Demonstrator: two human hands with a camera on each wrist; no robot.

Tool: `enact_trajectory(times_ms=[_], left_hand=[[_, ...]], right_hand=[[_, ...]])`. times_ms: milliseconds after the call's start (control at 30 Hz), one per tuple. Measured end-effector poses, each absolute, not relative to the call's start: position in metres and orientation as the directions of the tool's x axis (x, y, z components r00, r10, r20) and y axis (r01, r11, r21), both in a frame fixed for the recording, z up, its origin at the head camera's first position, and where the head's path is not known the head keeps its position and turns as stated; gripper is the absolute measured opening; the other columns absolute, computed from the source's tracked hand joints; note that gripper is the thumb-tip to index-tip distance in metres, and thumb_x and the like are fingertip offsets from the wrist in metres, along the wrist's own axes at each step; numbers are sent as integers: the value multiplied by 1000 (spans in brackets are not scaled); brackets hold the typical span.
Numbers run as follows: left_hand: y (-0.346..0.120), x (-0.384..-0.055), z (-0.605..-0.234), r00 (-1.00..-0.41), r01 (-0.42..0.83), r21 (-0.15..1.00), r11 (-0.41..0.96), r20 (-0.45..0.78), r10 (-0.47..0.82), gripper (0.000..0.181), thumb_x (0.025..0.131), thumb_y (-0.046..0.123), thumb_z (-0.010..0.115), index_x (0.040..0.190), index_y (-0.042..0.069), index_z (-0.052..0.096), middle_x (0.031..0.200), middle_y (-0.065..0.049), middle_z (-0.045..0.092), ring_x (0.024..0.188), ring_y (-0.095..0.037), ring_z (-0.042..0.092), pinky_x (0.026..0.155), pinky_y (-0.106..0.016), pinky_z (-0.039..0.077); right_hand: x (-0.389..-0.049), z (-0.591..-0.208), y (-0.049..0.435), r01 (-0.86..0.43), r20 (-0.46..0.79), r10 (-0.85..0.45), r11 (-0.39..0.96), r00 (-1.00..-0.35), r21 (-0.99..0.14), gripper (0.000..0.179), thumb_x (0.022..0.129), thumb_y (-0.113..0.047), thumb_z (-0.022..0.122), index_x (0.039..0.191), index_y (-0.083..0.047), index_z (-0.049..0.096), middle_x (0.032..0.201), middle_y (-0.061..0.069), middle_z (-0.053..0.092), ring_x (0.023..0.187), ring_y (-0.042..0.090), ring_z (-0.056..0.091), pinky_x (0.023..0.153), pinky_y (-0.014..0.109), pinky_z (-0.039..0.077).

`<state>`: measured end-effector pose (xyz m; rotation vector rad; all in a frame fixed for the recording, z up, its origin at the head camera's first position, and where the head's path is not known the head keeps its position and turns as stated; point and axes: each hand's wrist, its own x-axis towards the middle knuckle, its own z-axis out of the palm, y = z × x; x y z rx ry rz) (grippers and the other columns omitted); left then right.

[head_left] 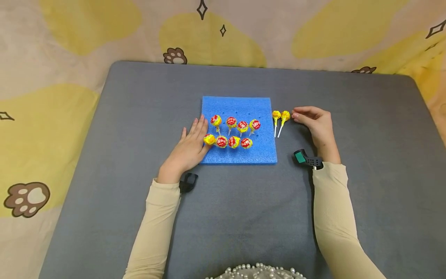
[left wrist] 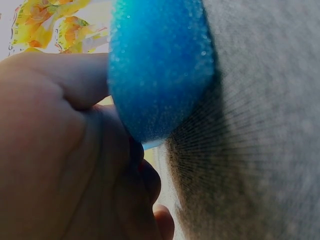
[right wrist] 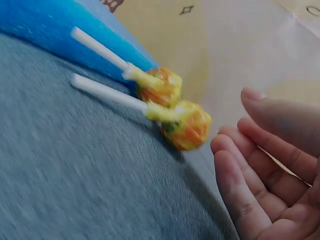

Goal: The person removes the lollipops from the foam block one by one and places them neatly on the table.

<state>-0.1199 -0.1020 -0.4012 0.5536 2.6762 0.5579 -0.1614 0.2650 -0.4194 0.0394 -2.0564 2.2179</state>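
A blue foam board [head_left: 240,155] lies on the grey table. Several lollipops with red and yellow wrappers, such as one lollipop [head_left: 255,124], stand on their sticks in it, in two rows. My left hand [head_left: 189,151] rests along the board's left edge, fingers extended, the thumb [left wrist: 75,75] against the foam's near corner. Beyond the right edge, two lollipops lie side by side: an inner lollipop [right wrist: 160,86] and an outer lollipop [right wrist: 186,125], white sticks toward me. My right hand [head_left: 315,126] is just right of their heads, fingers loosely bent and apart from the thumb, holding nothing.
Small holes [head_left: 236,112] dot the far part of the foam. A dark wrist device [head_left: 306,159] is on the right wrist, another dark device [head_left: 189,182] on the left. Behind the table [head_left: 244,217] hangs a patterned cloth [head_left: 226,38].
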Motion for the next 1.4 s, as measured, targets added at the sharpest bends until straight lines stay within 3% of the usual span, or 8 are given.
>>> enact_trajectory(times_ms=[467, 800, 1400], left_hand=[[-101, -120, -402, -862, 299, 438, 848, -257, 437, 68, 101, 34, 37, 151, 7, -2, 156, -4, -13, 142, -19, -13, 113, -47, -6], [-101, -120, -403, -864, 296, 437, 849, -257, 434, 68, 101, 33, 37, 151, 7, -2, 156, -4, -13, 142, -19, -13, 113, -46, -6], [-100, -121, -402, -862, 296, 442, 847, -259, 437, 68, 101, 33, 37, 151, 7, -2, 156, -4, -13, 142, -19, -13, 113, -47, -6]], right_hand=[[-154, -400, 242, -157, 156, 15, -122, -988, -980, 17, 80, 9, 68, 97, 14, 67, 87, 9, 71, 80, 17, 68, 74, 25, 54], [-151, -396, 214, -69, 72, -115, -30, -991, -997, 17, 79, 5, 72, 96, 6, 71, 89, 5, 72, 84, 14, 69, 78, 23, 52], [-149, -403, 194, -108, 88, -291, 53, -953, -993, 27, 81, 4, 71, 106, 11, 65, 94, 1, 70, 82, 13, 67, 78, 22, 52]])
